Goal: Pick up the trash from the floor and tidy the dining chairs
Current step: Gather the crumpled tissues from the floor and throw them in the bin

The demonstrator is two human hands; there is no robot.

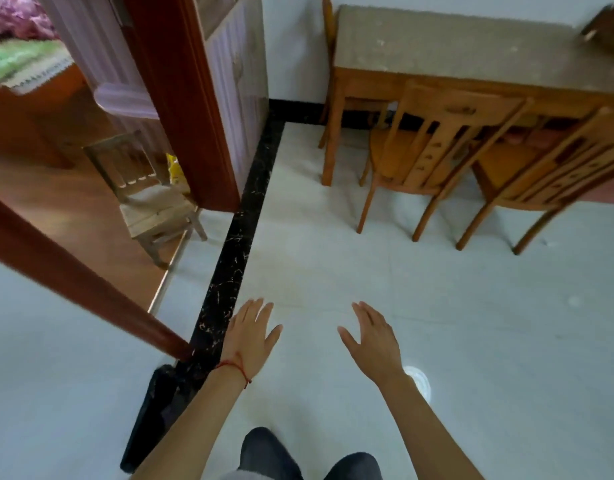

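Both hands, left (251,336) and right (373,336), spread empty above what looks like pale floor (471,323).

No legible text, label, brand, number or sign found anywhere in view. The yellow packet (175,173) beside the door frame (180,109) bears markings too blurred to read.

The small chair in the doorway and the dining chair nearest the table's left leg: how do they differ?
The small chair is low, pale and weathered; the dining chair is taller, with an orange-brown finish. The small chair stands alone at the doorway on the brown wood floor, while the dining chair stands on the light floor, its seat partly under the table. Both are wooden with slatted backs, and both hands are off them.
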